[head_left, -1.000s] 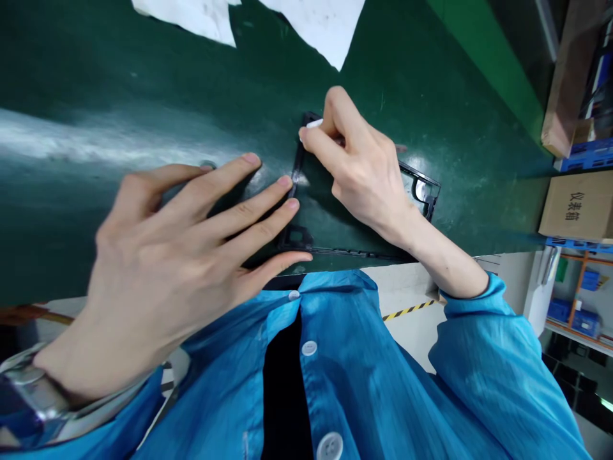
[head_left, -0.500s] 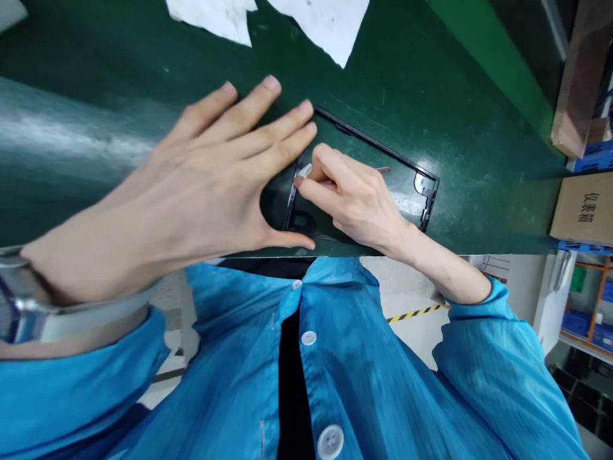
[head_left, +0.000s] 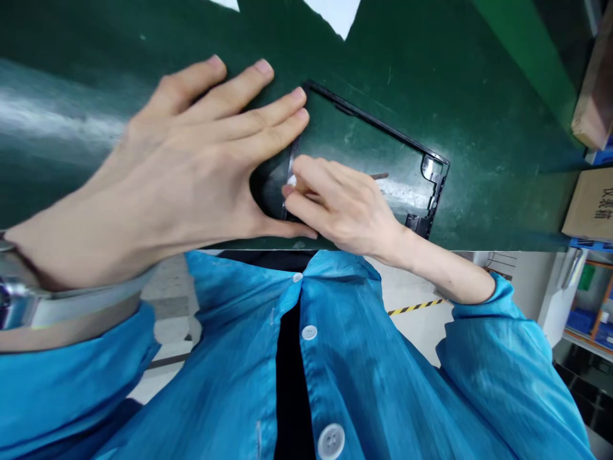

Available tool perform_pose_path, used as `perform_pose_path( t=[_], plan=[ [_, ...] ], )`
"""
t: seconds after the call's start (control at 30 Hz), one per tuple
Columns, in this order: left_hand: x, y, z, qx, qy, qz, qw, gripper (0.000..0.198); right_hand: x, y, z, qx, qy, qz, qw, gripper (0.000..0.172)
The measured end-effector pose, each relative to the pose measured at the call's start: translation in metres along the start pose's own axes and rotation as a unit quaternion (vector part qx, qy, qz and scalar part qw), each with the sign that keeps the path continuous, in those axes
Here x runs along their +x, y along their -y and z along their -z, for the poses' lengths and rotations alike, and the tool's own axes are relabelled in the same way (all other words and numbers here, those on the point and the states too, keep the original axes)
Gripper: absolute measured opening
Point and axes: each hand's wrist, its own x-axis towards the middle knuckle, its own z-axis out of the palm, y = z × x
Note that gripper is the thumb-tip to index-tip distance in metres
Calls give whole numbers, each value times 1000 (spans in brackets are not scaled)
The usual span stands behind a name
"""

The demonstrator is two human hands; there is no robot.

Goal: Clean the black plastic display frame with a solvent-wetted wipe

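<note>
A black rectangular plastic frame (head_left: 378,124) lies on the green tabletop. My left hand (head_left: 191,169) is spread flat at its left end, the fingertips touching the far left corner and the thumb beside the near left part. Over the frame's left side, my right hand (head_left: 342,204) is closed, pinching a small white wad (head_left: 292,181) against the left edge bar. A thin brownish stick (head_left: 380,176) juts out behind the right hand; its other end is hidden by the fingers. The near edge of the frame is mostly covered by my hands.
White paper (head_left: 340,16) lies at the far side of the green table (head_left: 502,198). A cardboard box (head_left: 591,204) stands to the right above a blue tray. The table's near edge runs just in front of my body.
My right hand and the white wad have moved toward me along the frame's left bar. The left hand stays spread at the corner. The whole view has shifted slightly.
</note>
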Motion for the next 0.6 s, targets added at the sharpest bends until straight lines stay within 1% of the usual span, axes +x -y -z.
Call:
perform_pose_path(
  t=[0.03,0.1,0.17,0.2,0.33,0.37,0.4,0.47,0.5,0.6],
  plan=[
    [0,0,0,4,0,0,1000,93,1,-1,0,-6,-2,15,1000,61],
    [0,0,2,8,3,1,1000,100,4,-7,-1,-17,-8,37,999,61],
    [0,-1,3,5,6,8,1000,111,6,-10,-1,-27,-4,36,999,63],
    [1,-2,4,1,10,13,1000,111,5,-9,-1,-28,2,27,999,62],
    [1,-3,4,-11,20,32,999,93,2,3,5,-14,55,3,998,60],
    [1,-4,4,-10,19,30,999,95,2,4,6,-14,68,0,998,62],
    [1,-4,4,-10,17,29,999,102,3,4,7,-14,74,4,997,64],
    [1,-5,4,-7,13,26,1000,112,4,2,6,-11,73,32,997,67],
    [1,-5,4,-4,14,25,1000,111,4,1,5,-7,62,35,997,65],
    [2,-3,4,9,19,19,1000,95,1,1,2,0,40,14,999,55]
  ],
)
